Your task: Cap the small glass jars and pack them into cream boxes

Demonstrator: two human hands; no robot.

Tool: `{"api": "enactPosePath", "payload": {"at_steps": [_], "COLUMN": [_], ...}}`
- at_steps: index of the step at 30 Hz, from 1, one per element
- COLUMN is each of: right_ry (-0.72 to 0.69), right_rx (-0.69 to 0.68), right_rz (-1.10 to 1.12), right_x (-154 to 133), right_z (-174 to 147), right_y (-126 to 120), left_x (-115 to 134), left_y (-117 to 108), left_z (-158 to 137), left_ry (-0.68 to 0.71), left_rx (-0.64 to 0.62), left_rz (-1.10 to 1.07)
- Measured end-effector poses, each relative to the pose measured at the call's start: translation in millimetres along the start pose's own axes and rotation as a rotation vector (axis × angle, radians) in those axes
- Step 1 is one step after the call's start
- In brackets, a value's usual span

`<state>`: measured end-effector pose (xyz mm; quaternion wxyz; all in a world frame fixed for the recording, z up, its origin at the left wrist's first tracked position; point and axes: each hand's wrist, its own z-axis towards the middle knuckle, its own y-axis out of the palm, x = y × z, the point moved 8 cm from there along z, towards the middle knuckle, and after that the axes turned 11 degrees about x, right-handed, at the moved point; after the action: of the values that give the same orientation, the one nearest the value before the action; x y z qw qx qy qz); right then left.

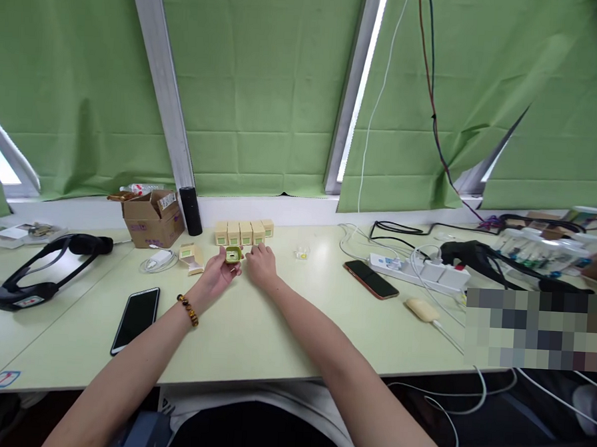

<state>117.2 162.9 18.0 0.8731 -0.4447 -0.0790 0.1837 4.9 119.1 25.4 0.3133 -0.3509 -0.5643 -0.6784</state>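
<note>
My left hand, with a beaded bracelet at the wrist, holds a small green square case between thumb and fingers. Its pale inner part faces up. Just right of the case, my right hand is closed, its fingertips curled close to the case's edge. Whatever those fingers pinch, if anything, is hidden. An opened cream carton lies left of my left hand. Behind both hands stands a row of several small cream boxes with green labels. A small clear plastic piece with some yellow lies to the right.
Phones lie at left and right. A cardboard box and black cylinder stand at the back left, near a coiled white cable. A headset sits far left. Right are a power strip and cables.
</note>
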Motion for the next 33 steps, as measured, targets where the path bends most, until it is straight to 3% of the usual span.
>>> {"api": "enactPosePath", "payload": {"at_steps": [5, 10, 14, 17, 20, 27, 33], "right_ry": [0.051, 0.149, 0.345, 0.517, 0.567, 0.449, 0.335], "right_rx": [0.032, 0.129, 0.181, 0.182, 0.233, 0.35, 0.328], "right_rz": [0.049, 0.211, 0.727, 1.299, 1.538, 1.503, 1.336], "right_x": [2, 24, 50, 60, 59, 45, 33], "right_z": [9, -1, -20, -44, -64, -71, -77], "right_y": [5, -14, -28, -30, -40, -84, -94], "left_x": [-1, -2, -4, -7, -11, -14, -16], "left_y": [4, 2, 1, 6, 13, 15, 19], "left_z": [-2, -1, -1, -6, -11, -14, -15], "left_ry": [-0.02, -0.001, 0.013, 0.022, 0.03, 0.104, 0.166], "left_rx": [-0.024, -0.012, -0.001, -0.051, -0.105, -0.134, -0.164], "left_rz": [-0.015, -0.018, -0.005, 0.032, 0.082, 0.231, 0.306]}}
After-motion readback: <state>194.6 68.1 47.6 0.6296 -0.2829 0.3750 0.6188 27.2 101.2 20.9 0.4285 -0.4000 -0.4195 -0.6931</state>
